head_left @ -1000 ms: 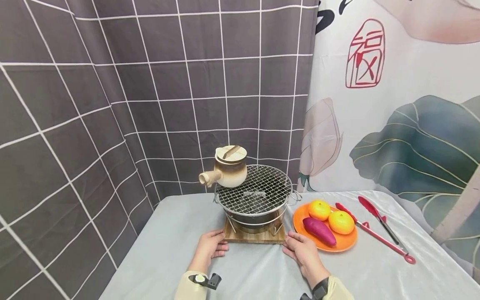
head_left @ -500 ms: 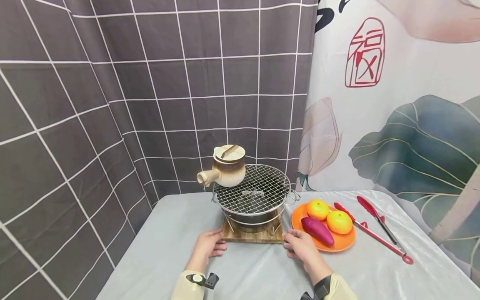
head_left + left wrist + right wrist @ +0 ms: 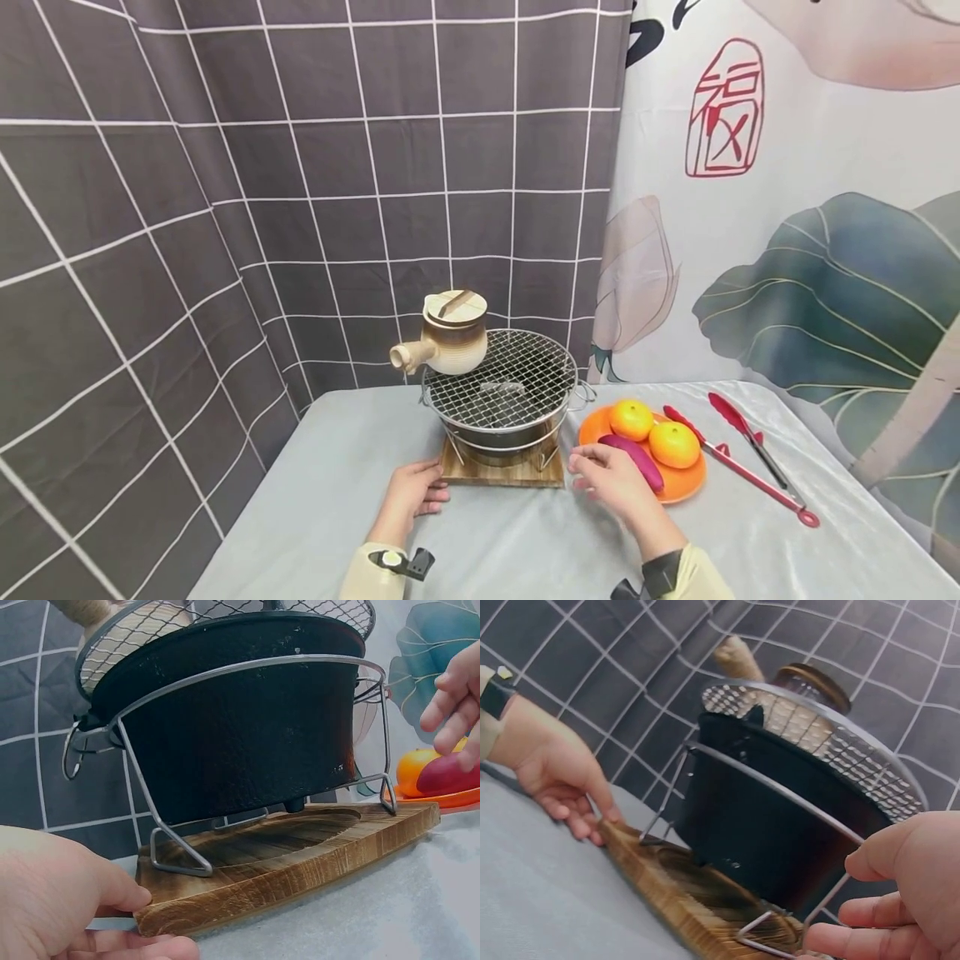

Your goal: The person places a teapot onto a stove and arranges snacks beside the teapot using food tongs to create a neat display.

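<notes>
A wooden base board (image 3: 502, 477) lies on the table beneath a black round grill stove (image 3: 247, 727) in a wire stand. My left hand (image 3: 411, 492) pinches the board's near left corner, thumb on top and fingers lower at the edge, as the left wrist view (image 3: 67, 900) shows. My right hand (image 3: 611, 483) is off the board, just beyond its right corner, with loosely bent fingers and nothing in them. It partly covers a purple sweet potato (image 3: 637, 460) in the head view. On the wire mesh grate (image 3: 525, 379) stands a lidded clay pot (image 3: 456, 337), its side handle pointing left.
An orange plate (image 3: 686, 490) to the right bears the sweet potato and two oranges (image 3: 673, 444). Red-tipped tongs (image 3: 757, 483) lie right of the plate. A grey cloth covers the table (image 3: 330, 450); a gridded curtain (image 3: 375, 208) hangs behind.
My right hand has let go of the board's right corner and moved slightly right and up, over the plate's near edge. The left hand keeps its hold.
</notes>
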The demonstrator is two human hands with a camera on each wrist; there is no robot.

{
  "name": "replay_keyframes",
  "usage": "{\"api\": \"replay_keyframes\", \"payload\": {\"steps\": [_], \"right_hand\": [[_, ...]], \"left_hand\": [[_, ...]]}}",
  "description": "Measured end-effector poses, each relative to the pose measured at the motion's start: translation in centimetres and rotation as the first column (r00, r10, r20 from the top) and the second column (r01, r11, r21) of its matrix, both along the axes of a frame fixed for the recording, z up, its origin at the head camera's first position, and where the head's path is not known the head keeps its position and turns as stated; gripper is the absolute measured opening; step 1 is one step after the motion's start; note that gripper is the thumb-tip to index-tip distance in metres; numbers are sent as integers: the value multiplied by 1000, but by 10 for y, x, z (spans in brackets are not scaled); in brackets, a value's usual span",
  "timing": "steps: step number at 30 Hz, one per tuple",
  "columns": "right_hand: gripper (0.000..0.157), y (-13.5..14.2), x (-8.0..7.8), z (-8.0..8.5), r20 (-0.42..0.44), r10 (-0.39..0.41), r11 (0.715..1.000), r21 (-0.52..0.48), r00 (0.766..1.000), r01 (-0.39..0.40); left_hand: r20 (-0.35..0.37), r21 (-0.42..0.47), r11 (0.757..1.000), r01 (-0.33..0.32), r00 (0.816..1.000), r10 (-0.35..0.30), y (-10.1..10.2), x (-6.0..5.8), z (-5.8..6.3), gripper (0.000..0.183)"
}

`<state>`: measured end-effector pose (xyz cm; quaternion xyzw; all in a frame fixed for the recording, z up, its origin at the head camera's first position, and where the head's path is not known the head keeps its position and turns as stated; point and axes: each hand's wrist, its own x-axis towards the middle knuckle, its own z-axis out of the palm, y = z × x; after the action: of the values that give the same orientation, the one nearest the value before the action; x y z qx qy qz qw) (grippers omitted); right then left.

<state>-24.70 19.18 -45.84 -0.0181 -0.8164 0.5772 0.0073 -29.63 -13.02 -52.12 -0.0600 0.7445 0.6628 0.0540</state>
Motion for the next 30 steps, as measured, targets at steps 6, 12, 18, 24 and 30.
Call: {"api": "replay_keyframes", "payload": {"steps": [6, 12, 18, 24, 30], "right_hand": [[35, 10, 0, 3, -12, 12, 1000, -18, 1000, -12], [38, 18, 1, 9, 17, -37, 996, -83, 999, 39], [43, 23, 1, 12, 43, -58, 991, -120, 997, 63], [43, 28, 1, 15, 34, -58, 993, -104, 998, 62], [42, 33, 2, 20, 16, -49, 994, -97, 999, 50]], "left_hand": [[28, -66, 995, 79, 997, -77, 0, -5, -1, 55], [45, -79, 989, 125, 992, -122, -2, -10, 2, 58], [37, -84, 987, 134, 991, -131, -1, -8, 5, 58], [43, -66, 989, 130, 991, -127, 1, -6, 7, 58], [48, -61, 991, 122, 992, -120, -2, -7, 3, 57]]}}
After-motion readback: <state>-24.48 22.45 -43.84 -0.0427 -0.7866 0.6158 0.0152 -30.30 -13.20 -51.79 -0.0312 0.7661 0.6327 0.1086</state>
